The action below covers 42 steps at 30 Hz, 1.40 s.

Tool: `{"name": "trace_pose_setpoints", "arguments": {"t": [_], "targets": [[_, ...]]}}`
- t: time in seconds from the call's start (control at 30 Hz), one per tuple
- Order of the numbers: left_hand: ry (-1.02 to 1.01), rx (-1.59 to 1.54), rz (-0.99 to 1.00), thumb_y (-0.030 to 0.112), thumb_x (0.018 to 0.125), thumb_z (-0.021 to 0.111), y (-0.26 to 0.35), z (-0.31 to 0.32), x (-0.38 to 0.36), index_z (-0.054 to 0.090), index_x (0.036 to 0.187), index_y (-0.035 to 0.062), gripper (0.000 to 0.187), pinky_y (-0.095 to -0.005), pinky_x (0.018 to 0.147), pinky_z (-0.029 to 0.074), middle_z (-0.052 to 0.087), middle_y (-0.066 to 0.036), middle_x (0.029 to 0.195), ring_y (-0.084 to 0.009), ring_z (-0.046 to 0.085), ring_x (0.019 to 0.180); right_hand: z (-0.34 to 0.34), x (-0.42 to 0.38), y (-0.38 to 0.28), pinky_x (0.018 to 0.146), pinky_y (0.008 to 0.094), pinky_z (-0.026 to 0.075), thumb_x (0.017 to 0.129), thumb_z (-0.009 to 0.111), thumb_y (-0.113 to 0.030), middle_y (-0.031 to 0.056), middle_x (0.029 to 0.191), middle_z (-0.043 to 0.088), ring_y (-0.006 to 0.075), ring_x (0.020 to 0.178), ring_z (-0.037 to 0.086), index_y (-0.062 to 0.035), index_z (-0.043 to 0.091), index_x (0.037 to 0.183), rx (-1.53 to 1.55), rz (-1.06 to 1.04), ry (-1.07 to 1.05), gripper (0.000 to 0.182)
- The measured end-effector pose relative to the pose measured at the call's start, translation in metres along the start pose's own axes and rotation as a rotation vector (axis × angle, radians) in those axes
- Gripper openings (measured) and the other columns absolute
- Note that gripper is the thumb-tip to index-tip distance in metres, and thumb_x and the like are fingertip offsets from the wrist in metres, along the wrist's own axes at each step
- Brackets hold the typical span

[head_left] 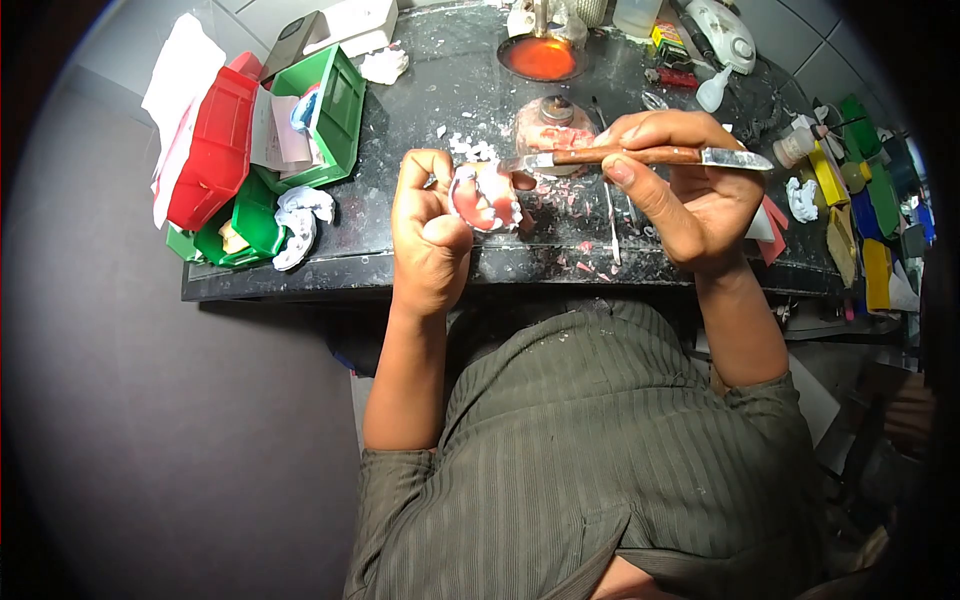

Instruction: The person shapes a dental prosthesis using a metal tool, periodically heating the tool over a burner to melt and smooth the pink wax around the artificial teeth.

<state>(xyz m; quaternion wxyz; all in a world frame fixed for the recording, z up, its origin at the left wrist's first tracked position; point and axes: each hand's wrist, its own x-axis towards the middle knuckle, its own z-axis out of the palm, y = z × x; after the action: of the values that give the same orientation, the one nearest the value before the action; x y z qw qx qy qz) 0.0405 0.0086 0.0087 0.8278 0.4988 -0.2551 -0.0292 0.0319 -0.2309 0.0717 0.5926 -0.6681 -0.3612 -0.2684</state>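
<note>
My left hand (pixel 428 215) is closed around a pink wax denture base (pixel 485 198) with a white, ragged rim, lifted above the front of the bench. Between the thumb and fingers of my right hand (pixel 690 180) is a wax knife (pixel 640 156) with a wooden handle and metal at both ends. One metal end points left and lies at the upper edge of the denture base; whether it touches cannot be made out. The broad blade extends right, past my hand. Behind both hands stands a squat glass spirit lamp (pixel 556 125) with pink wax about it.
A pan (pixel 541 60) glowing orange sits at the back. Red (pixel 212 150) and green bins (pixel 338 115) stand left, beside a white plaster piece (pixel 298 225). A thin metal tool (pixel 611 220) lies among wax scraps. Coloured bins (pixel 878 270) crowd the right edge.
</note>
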Motion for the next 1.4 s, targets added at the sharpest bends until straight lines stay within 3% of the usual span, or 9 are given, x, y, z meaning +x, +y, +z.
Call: {"name": "trace_pose_setpoints", "arguments": {"t": [0.4,0.47,0.57,0.67,1.0,1.07,1.17,1.27,1.4], "targets": [[0.009,-0.018,-0.008,0.061,0.084,0.074,0.0,0.0,0.0,0.036,0.121,0.0092,0.074,-0.0426,0.084,0.056,0.063,-0.036,0.118,-0.0346,0.068,0.089,0.004,-0.001,-0.007,0.09,0.0325,0.057,0.084,0.072,0.009,0.0132,0.099,0.071,0.0194,0.094,0.071,0.0075,0.072,0.093,-0.032,0.005,0.009,0.009],[-0.008,0.0,0.014,0.061,0.085,0.074,-0.003,-0.003,0.0,0.036,0.12,0.009,0.073,-0.0426,0.083,0.056,0.063,-0.036,0.117,-0.0342,0.068,0.088,0.007,0.0,-0.011,0.09,0.0327,0.057,0.083,0.073,0.009,0.0134,0.1,0.071,0.0193,0.095,0.071,0.0075,0.072,0.092,0.085,0.162,0.083,0.009],[0.01,0.006,-0.012,0.061,0.085,0.073,0.0,0.0,-0.001,0.036,0.119,0.0085,0.073,-0.0427,0.083,0.056,0.063,-0.035,0.117,-0.0339,0.068,0.088,0.002,-0.001,-0.002,0.087,0.0313,0.058,0.084,0.073,0.009,0.0143,0.098,0.072,0.0189,0.092,0.072,0.0077,0.069,0.097,-0.072,-0.048,-0.008,0.014],[0.018,0.019,-0.002,0.064,0.085,0.071,0.003,0.004,0.0,0.037,0.119,0.0081,0.074,-0.043,0.084,0.056,0.063,-0.035,0.116,-0.0335,0.068,0.087,0.003,-0.001,-0.002,0.086,0.0306,0.058,0.084,0.073,0.008,0.0147,0.097,0.073,0.0188,0.091,0.072,0.0074,0.067,0.1,0.015,0.076,0.057,0.017],[0.012,0.04,0.019,0.07,0.083,0.064,0.0,0.002,-0.001,0.038,0.118,0.0072,0.077,-0.044,0.082,0.057,0.064,-0.034,0.114,-0.0331,0.068,0.086,-0.001,-0.002,-0.003,0.083,0.0284,0.058,0.085,0.072,0.008,0.0149,0.097,0.072,0.0178,0.09,0.072,0.0076,0.067,0.099,-0.075,-0.015,-0.002,0.015],[0.019,0.036,0.019,0.071,0.083,0.063,0.003,0.005,0.0,0.038,0.117,0.0071,0.077,-0.044,0.081,0.057,0.065,-0.034,0.113,-0.0332,0.068,0.085,0.001,-0.003,-0.006,0.084,0.0294,0.057,0.084,0.073,0.008,0.0142,0.097,0.072,0.0178,0.091,0.071,0.0072,0.067,0.097,0.041,0.138,0.081,0.014],[0.022,0.048,0.019,0.071,0.083,0.063,0.004,0.006,0.0,0.038,0.117,0.0072,0.077,-0.0438,0.081,0.057,0.065,-0.033,0.113,-0.0333,0.068,0.084,-0.002,-0.003,-0.003,0.082,0.0281,0.058,0.084,0.072,0.008,0.0145,0.096,0.072,0.0173,0.089,0.072,0.0071,0.067,0.098,-0.05,0.019,0.025,0.015],[0.016,0.047,0.02,0.072,0.083,0.062,0.004,0.006,0.0,0.038,0.117,0.0067,0.078,-0.0437,0.081,0.057,0.066,-0.033,0.112,-0.0337,0.068,0.083,0.001,-0.003,-0.006,0.082,0.0287,0.057,0.084,0.073,0.008,0.014,0.096,0.072,0.0171,0.09,0.071,0.0069,0.067,0.098,0.032,0.141,0.082,0.015],[0.03,0.077,0.009,0.073,0.082,0.062,0.005,0.007,0.0,0.038,0.116,0.0064,0.079,-0.0436,0.081,0.057,0.066,-0.033,0.112,-0.0338,0.068,0.083,-0.001,-0.003,-0.003,0.083,0.0287,0.057,0.084,0.072,0.008,0.0147,0.096,0.072,0.0173,0.09,0.072,0.007,0.066,0.099,-0.02,0.049,0.017,0.015]]}}
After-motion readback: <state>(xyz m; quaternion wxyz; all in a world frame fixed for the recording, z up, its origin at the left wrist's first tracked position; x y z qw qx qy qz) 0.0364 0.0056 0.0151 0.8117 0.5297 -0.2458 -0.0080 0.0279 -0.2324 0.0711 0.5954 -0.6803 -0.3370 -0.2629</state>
